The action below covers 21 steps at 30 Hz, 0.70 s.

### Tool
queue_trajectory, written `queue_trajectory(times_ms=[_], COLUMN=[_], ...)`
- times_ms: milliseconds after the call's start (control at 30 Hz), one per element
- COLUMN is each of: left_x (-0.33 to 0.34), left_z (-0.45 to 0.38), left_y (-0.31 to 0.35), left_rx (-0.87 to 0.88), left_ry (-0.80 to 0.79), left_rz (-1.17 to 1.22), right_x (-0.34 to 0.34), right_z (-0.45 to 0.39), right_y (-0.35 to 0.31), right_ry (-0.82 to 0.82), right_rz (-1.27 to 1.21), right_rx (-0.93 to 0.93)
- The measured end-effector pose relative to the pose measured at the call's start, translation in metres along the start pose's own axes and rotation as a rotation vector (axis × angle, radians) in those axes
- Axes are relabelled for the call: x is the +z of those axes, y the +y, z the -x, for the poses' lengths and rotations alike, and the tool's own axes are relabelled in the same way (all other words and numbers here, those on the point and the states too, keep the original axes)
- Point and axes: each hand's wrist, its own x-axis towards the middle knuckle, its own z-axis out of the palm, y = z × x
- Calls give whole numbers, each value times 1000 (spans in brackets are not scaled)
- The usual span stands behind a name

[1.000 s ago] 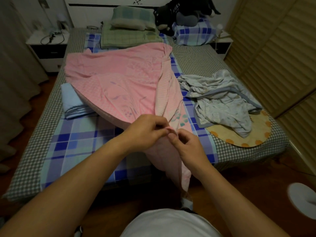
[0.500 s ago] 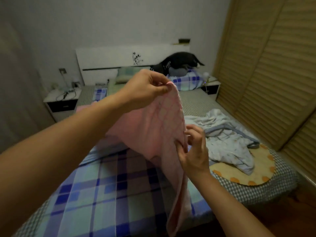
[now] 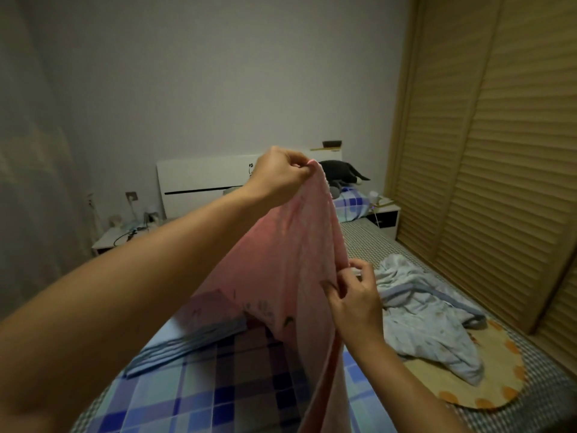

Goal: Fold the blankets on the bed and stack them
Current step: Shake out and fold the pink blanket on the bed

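Pink blanket [image 3: 290, 264]: hanging raised above the middle of the bed [image 3: 368, 245], its lower part trailing past the foot edge and screening much of the bed's centre.
Left hand [image 3: 279, 176]: pinching the blanket's top corner, fingers curled tight on the cloth.
Right hand [image 3: 352, 295]: pinching the blanket's right edge lower down, between thumb and fingers.
Folded blue blanket [image 3: 190, 335]: lying toward the bed's left edge, partly under the pink cloth.
Crumpled pale blue blanket [image 3: 427, 317]: lying loose near the right edge, overlapping a round yellow mat [image 3: 487, 385].
Dark plush toy [image 3: 340, 173]: sitting on a checked pillow [image 3: 352, 204] at the head end.
Nightstands [image 3: 115, 239]: standing beside both head corners.
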Motion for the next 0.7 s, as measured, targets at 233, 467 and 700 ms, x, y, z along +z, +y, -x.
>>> queue_trajectory(times_ms=[233, 467, 700], left_x=[-12, -18, -23], left_z=[2, 6, 9], left_y=[-7, -6, -1], left_rx=[-55, -81, -109], left_ry=[80, 127, 146], left_rz=[30, 104, 148], right_x=[-14, -13, -15], right_z=[-3, 2, -5], right_y=[16, 23, 20], right_ry=[53, -32, 62], right_rz=[2, -52, -102], right_rx=[48, -52, 7])
